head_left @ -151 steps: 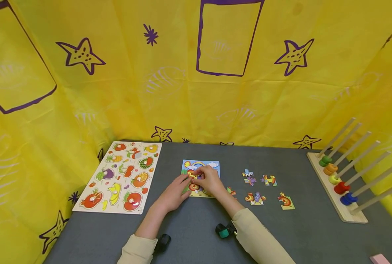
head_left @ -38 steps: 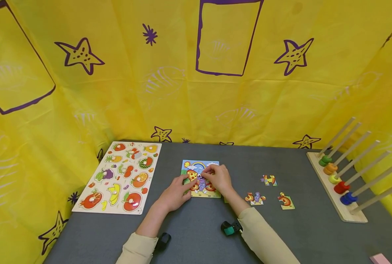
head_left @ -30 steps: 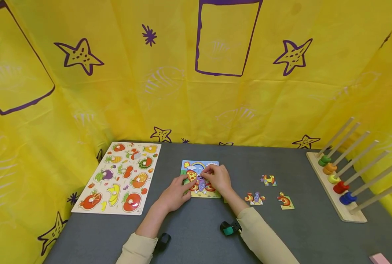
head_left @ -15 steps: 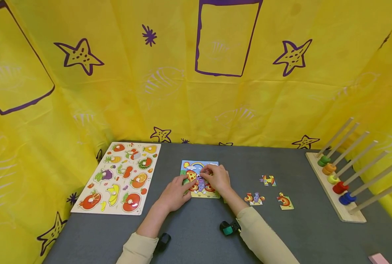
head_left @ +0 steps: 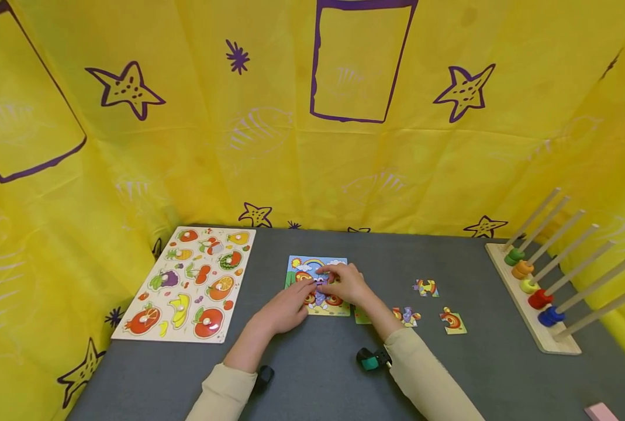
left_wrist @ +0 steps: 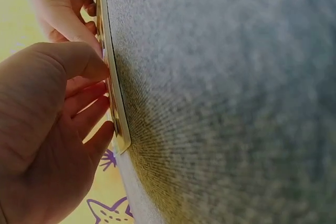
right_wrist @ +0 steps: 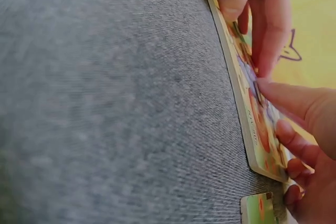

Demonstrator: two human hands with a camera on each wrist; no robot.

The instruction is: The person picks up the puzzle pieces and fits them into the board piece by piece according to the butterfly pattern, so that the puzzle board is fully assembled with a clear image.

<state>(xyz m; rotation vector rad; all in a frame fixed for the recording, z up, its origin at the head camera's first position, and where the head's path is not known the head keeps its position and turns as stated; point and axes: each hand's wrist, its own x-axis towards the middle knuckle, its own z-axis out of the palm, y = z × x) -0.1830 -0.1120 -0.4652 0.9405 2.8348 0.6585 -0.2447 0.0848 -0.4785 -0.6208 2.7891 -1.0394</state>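
In the head view a square picture puzzle board (head_left: pixel 324 312), with a rainbow sky and red and yellow shapes, lies mid-table under both hands. My right hand (head_left: pixel 345 285) is over its middle. In the right wrist view its thumb and fingers pinch a jigsaw puzzle piece (right_wrist: pixel 258 92), one edge of which stands up from the board. From the left, my left hand (head_left: pixel 286 307) reaches over the board, its extended fingers on the picture close to the right fingertips. The left wrist view shows the left thumb at the board's near edge. The fingers hide part of the picture.
Loose jigsaw pieces lie right of the board: one (head_left: pixel 426 287) at the back, one (head_left: pixel 452 321) farther right, one (head_left: pixel 408 316) by the right forearm and one (head_left: pixel 362 316) partly behind it. A fruit peg puzzle (head_left: pixel 228 240) lies left; a wooden ring stacker (head_left: pixel 567 345) stands right.
Since five seconds ago, the purple piece has left the table's right side, and another piece near the right wrist has shifted. Just now the left fingers have slid inward toward the right fingertips.
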